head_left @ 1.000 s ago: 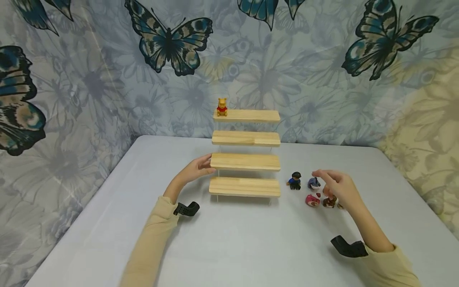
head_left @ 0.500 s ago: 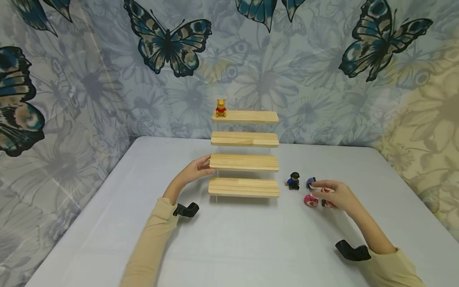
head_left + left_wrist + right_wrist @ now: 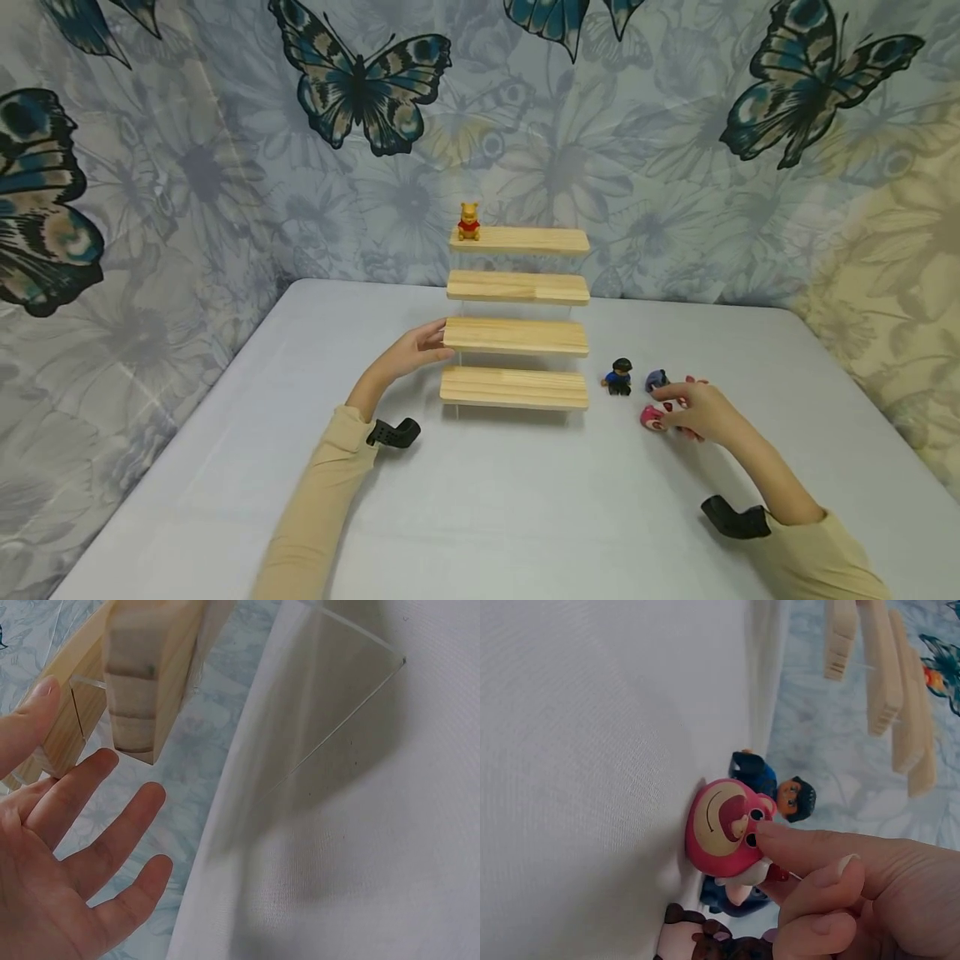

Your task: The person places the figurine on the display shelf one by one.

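Note:
A tiered wooden display shelf (image 3: 517, 336) stands at the table's middle. My left hand (image 3: 411, 352) holds its left end, thumb and index finger on either side of a board (image 3: 64, 746); the other fingers (image 3: 124, 832) spread loosely. On the right, my right hand (image 3: 707, 411) is over a cluster of small figurines. Its thumb (image 3: 780, 844) overlaps the head of a pink bear figurine (image 3: 724, 825), which sits upright on the table. The index finger reaches toward a blue-grey donkey figurine (image 3: 656, 381), with a gap between thumb and index. Brown figurines (image 3: 694, 934) are partly hidden by the hand.
A yellow bear figurine in a red shirt (image 3: 468, 222) sits at the top board's left end. A black-haired toy figure in blue (image 3: 618, 377) stands between shelf and cluster. The white table (image 3: 480, 508) meets butterfly-patterned cloth (image 3: 660, 192) behind.
My right hand has lowered and shifted from above the brown figurines toward the pink bear, its thumb now over the bear's head. My left hand stays at the shelf.

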The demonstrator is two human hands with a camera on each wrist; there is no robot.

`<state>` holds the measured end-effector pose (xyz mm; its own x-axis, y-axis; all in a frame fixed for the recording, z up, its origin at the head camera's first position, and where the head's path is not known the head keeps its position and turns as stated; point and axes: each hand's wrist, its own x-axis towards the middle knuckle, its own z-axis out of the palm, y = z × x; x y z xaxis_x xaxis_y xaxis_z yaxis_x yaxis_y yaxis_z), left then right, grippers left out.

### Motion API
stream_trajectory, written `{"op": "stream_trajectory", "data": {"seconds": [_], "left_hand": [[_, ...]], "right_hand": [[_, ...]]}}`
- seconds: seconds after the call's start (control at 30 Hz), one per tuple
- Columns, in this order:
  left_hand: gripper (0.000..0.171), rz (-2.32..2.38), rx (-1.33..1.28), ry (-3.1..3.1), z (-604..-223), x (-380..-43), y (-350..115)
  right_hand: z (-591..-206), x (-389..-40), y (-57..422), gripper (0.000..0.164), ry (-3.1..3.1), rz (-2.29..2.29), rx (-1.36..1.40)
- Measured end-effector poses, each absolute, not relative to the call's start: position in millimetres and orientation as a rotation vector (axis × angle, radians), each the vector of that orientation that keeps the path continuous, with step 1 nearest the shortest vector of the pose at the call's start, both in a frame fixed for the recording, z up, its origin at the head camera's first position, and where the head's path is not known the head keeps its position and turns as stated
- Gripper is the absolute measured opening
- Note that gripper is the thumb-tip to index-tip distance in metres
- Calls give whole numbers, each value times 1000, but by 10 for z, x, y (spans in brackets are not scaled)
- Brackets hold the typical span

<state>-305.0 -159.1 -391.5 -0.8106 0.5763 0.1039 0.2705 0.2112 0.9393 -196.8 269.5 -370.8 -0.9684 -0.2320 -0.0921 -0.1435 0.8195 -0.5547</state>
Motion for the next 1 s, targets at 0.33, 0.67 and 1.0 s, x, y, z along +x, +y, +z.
{"op": "stream_trajectory", "data": {"seconds": [0.33, 0.67, 1.0], "left_hand": [[66, 1676, 852, 2161, -3963, -3021, -1548], [64, 1661, 852, 2184, -3917, -3026, -1568], [64, 1670, 858, 2167, -3850, -2982, -1564]], "right_hand": [[-3730, -1933, 2699, 39, 2832, -808, -187], [-3706, -1985, 2688, 35, 2869, -814, -261], [-3598, -2008, 2663, 34, 2919, -928, -299]]}}
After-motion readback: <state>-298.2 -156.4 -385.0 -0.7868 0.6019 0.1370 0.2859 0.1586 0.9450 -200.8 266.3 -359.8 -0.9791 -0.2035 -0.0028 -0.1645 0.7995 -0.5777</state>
